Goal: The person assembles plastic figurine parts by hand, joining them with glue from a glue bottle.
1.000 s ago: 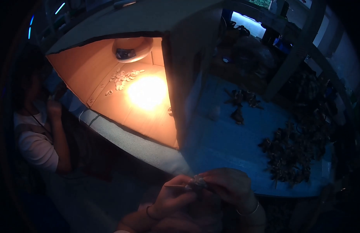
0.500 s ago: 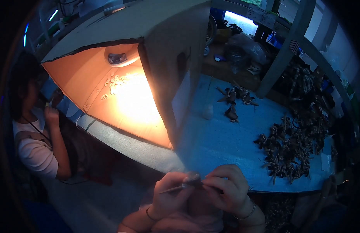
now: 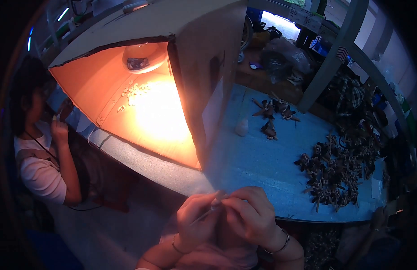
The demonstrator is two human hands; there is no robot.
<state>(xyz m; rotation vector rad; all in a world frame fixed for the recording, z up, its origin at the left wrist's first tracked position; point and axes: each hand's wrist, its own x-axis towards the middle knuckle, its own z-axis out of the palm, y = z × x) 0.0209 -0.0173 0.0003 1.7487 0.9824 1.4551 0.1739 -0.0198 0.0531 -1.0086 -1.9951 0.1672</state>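
Note:
Both hands meet low in the middle of the head view, in front of the bench edge. My left hand [image 3: 196, 221] is closed, pinching a small greyish piece [image 3: 219, 196] at its fingertips. A thin pale stick [image 3: 201, 217] slants down across the same hand; whether it joins the piece, I cannot tell. My right hand [image 3: 252, 211] is closed too, its thumb and forefinger pressed to the piece from the other side. The fingers hide most of it, and the dim light blurs its shape.
A large cardboard box [image 3: 208, 58] with a glowing lamp [image 3: 141, 63] stands ahead on the left, small pieces lying inside. On the blue bench top [image 3: 258, 166] are a small cluster and a big heap [image 3: 337, 173] of dark and tan pieces. Another person [image 3: 46, 166] works at far left.
My hands have risen slightly, and the right one has shifted left, closer to my left hand. The held piece sits a little higher. The whole view has shifted slightly.

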